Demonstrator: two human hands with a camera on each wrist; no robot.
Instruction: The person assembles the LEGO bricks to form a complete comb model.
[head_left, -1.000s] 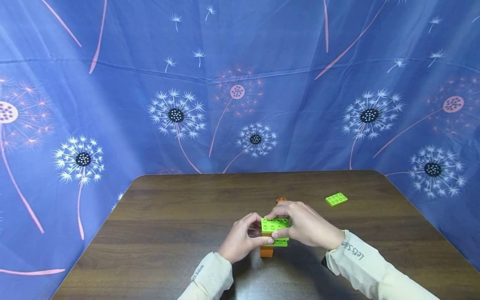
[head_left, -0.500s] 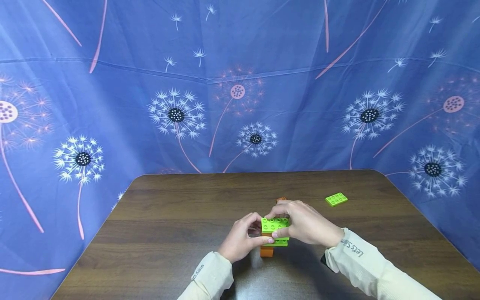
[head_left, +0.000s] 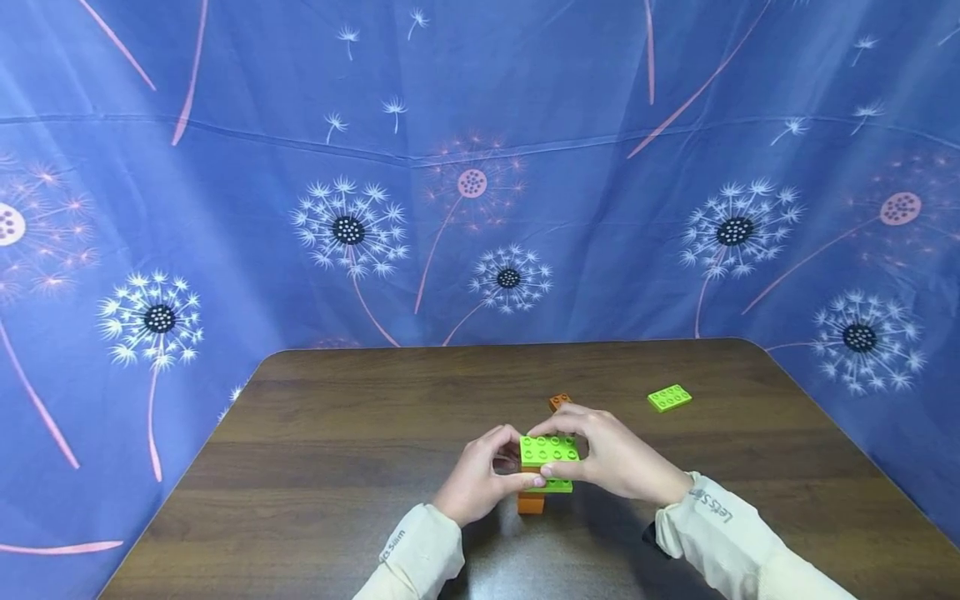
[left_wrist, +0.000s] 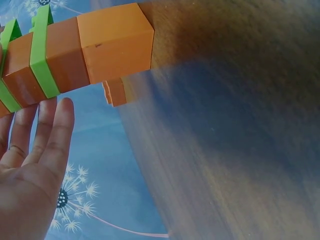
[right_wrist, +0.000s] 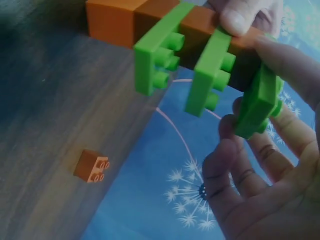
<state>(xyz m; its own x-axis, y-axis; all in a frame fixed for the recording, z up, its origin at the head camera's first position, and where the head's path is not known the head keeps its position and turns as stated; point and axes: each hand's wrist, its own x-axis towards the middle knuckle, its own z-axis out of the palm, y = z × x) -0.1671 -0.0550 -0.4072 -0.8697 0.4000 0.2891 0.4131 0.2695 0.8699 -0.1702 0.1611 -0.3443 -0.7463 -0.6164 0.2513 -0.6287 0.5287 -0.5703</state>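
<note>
A brick tower [head_left: 531,504] of orange bricks alternating with lime-green plates stands upright on the table. My left hand [head_left: 478,477] grips its upper part from the left, thumb across the front. At the top sits a lime-green plate [head_left: 546,450] with studs upward; my right hand [head_left: 611,457] holds it between the thumb in front and fingers behind. In the right wrist view, three green plates jut out to one side of the orange column, the top plate [right_wrist: 259,102] near the right fingers. The left wrist view shows the lowest orange brick [left_wrist: 120,45] and the left fingers partly behind the tower.
Behind the right hand lies a loose orange brick [head_left: 559,402], studs showing. Farther right on the brown wooden table [head_left: 360,433] is a loose lime-green plate [head_left: 669,397]. A blue dandelion-print cloth [head_left: 600,208] hangs beyond the table's back edge.
The right hand has shifted slightly lower and its fingers have eased a little, uncovering more of the top plate. The tower and left hand keep their place; the head view has turned slightly.
</note>
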